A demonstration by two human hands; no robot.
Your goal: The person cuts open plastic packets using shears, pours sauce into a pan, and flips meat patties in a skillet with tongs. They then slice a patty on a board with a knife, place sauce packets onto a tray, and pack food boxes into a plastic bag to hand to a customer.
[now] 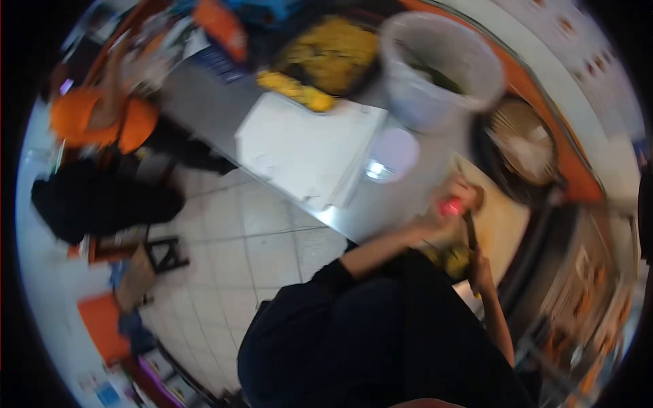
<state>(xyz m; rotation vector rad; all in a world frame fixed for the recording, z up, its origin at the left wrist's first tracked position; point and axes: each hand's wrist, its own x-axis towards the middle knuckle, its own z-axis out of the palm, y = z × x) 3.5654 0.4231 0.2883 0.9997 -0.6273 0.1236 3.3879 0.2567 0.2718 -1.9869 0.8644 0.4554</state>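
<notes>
My right hand [481, 273] is closed around the handle of a knife [471, 232], whose dark blade points up the frame. Just above the blade, my left hand [454, 197] is closed on something small; a bright red spot shows there, and blur hides what it is. Both hands are over a pale yellow cutting board [507, 221]. Yellow-green pieces [454, 260] lie by the board's lower left part, beside the knife.
Left of the board are a purple-white lid or cup [394, 155] and white sheets [306, 146]. Behind stand a white bucket [442, 68] with greens and a tray of yellow food [330, 54]. A dark pan [520, 143] sits at right. A person in orange [102, 119] is at left.
</notes>
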